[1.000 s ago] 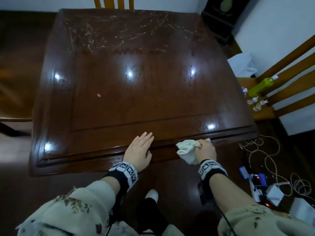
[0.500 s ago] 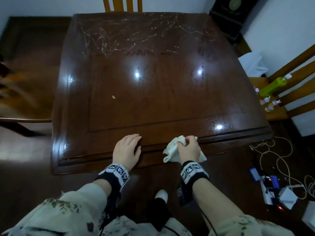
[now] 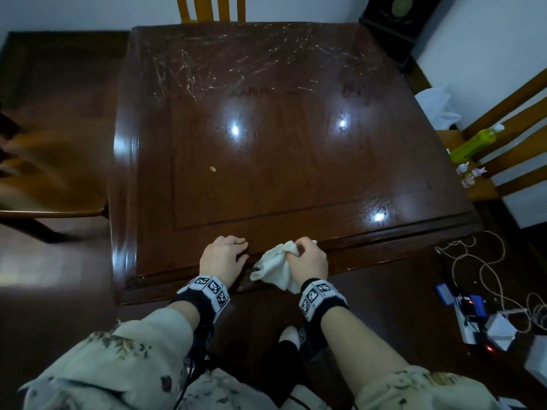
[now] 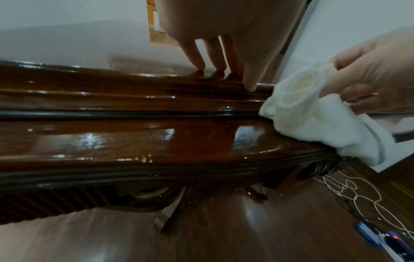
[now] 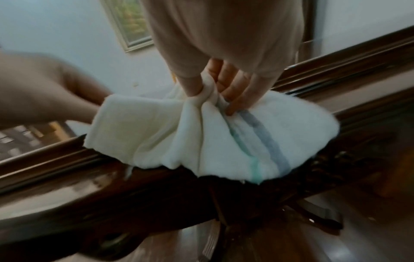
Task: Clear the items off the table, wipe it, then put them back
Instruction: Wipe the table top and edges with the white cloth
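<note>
A dark glossy wooden table (image 3: 281, 149) fills the head view, its far part scratched. My right hand (image 3: 306, 255) grips a bunched white cloth (image 3: 276, 266) against the table's near edge; in the right wrist view the cloth (image 5: 201, 134) has a grey and a green stripe and the fingers (image 5: 233, 88) curl into it. Just left of it my left hand (image 3: 225, 255) rests on the edge moulding, with its fingertips (image 4: 212, 65) touching the top and holding nothing. A green bottle (image 3: 473, 143) and small white figurines (image 3: 470, 174) lie on the chair seat at the right.
A small pale speck (image 3: 212, 169) lies on the tabletop left of centre. Wooden chairs stand at the far side (image 3: 210, 8), at the left (image 3: 50, 184) and at the right (image 3: 509, 134). White cables (image 3: 485, 270) and a power strip (image 3: 467, 315) lie on the floor at the right.
My right hand has slid the cloth leftward along the near edge, closing on the left hand. The left hand's fingers have curled slightly, and the head view has shifted so the table sits further right.
</note>
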### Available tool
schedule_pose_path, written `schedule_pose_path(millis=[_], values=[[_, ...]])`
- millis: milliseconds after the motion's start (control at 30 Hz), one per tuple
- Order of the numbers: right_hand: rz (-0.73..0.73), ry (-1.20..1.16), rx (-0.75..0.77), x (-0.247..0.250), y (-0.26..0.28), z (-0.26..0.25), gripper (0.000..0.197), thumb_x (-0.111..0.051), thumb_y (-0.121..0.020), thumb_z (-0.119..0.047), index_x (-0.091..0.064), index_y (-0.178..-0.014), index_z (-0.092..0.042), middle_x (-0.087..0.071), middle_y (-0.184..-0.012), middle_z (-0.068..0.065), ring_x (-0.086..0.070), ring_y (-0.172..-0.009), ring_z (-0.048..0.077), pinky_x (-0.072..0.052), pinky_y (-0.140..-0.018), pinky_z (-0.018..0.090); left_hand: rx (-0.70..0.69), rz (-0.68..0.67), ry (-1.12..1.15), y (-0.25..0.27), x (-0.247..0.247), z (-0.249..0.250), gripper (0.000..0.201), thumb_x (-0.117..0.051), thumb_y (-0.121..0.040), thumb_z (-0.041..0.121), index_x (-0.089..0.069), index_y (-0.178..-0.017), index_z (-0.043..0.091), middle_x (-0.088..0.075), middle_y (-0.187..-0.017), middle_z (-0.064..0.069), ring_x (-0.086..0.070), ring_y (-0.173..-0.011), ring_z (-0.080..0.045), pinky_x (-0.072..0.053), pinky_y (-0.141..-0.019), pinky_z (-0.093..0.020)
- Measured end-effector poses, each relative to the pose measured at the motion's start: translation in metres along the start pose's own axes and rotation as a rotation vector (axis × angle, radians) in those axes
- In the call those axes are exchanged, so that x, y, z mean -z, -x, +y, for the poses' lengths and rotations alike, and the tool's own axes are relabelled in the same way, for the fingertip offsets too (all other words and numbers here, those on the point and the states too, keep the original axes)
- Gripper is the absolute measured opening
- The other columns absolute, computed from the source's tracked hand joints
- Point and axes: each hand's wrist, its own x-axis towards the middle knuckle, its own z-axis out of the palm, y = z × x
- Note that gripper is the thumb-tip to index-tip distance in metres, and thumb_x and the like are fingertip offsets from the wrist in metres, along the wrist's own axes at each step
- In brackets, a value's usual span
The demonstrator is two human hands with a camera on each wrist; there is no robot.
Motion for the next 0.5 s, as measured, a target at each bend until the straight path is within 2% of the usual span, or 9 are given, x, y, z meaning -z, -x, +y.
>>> schedule_pose_path(millis=[133, 233, 300, 400, 433, 500], values=[[0.079, 0.021, -0.124, 0.037, -0.025, 0.027, 0.005, -0.053, -0.088, -0.021, -0.058, -0.087, -0.021, -0.064, -0.092, 0.008, -0.060, -0.086, 0.031, -0.050, -0.073, 0.033, -0.010, 0.017, -0.023, 0.002, -0.002, 0.004, 0.028, -0.084, -0.068, 0.012, -0.077, -0.096, 0.011, -0.073, -0.097, -0.001, -0.066, -0.081, -0.023, -0.056, -0.064, -0.035], [0.204, 0.004, -0.241, 0.073, -0.046, 0.050, 0.013, -0.055, -0.087, -0.017, -0.061, -0.098, -0.018, -0.065, -0.104, 0.015, -0.061, -0.097, 0.035, -0.049, -0.081, 0.036, 0.017, 0.026, -0.023, 0.005, -0.002, 0.007, 0.029, -0.082, -0.071, 0.011, -0.076, -0.099, 0.011, -0.073, -0.099, -0.002, -0.066, -0.083, -0.024, -0.057, -0.067, -0.035], [0.232, 0.026, -0.265, 0.089, -0.056, 0.060, 0.016, -0.055, -0.088, -0.015, -0.061, -0.103, -0.014, -0.064, -0.108, 0.017, -0.059, -0.102, 0.035, -0.048, -0.084, 0.038, 0.035, 0.018, -0.022, 0.008, -0.003, 0.009, 0.031, -0.079, -0.074, 0.013, -0.074, -0.105, 0.010, -0.072, -0.105, -0.001, -0.065, -0.089, -0.024, -0.057, -0.073, -0.036], [0.224, 0.082, -0.205, 0.087, -0.054, 0.056, 0.015, -0.054, -0.091, -0.015, -0.060, -0.104, -0.012, -0.063, -0.108, 0.016, -0.058, -0.101, 0.034, -0.045, -0.078, 0.037, 0.044, -0.035, -0.045, 0.011, -0.004, 0.010, 0.038, -0.075, -0.079, 0.015, -0.069, -0.116, 0.010, -0.068, -0.117, -0.003, -0.063, -0.106, -0.026, -0.055, -0.086, -0.038], [0.211, 0.085, -0.192, 0.081, -0.049, 0.052, 0.015, -0.054, -0.091, -0.016, -0.059, -0.105, -0.014, -0.063, -0.107, 0.014, -0.058, -0.099, 0.033, -0.043, -0.074, 0.034, 0.031, -0.046, -0.058, 0.012, -0.004, 0.009, 0.039, -0.075, -0.079, 0.015, -0.069, -0.117, 0.009, -0.067, -0.119, -0.004, -0.062, -0.108, -0.027, -0.054, -0.088, -0.038], [0.168, 0.095, -0.151, 0.061, -0.034, 0.039, 0.016, -0.054, -0.090, -0.019, -0.060, -0.105, -0.018, -0.063, -0.105, 0.011, -0.058, -0.096, 0.031, -0.040, -0.071, 0.031, -0.007, -0.074, -0.091, 0.013, -0.003, 0.008, 0.041, -0.078, -0.074, 0.010, -0.070, -0.114, 0.008, -0.068, -0.115, -0.006, -0.065, -0.103, -0.029, -0.056, -0.083, -0.039]])
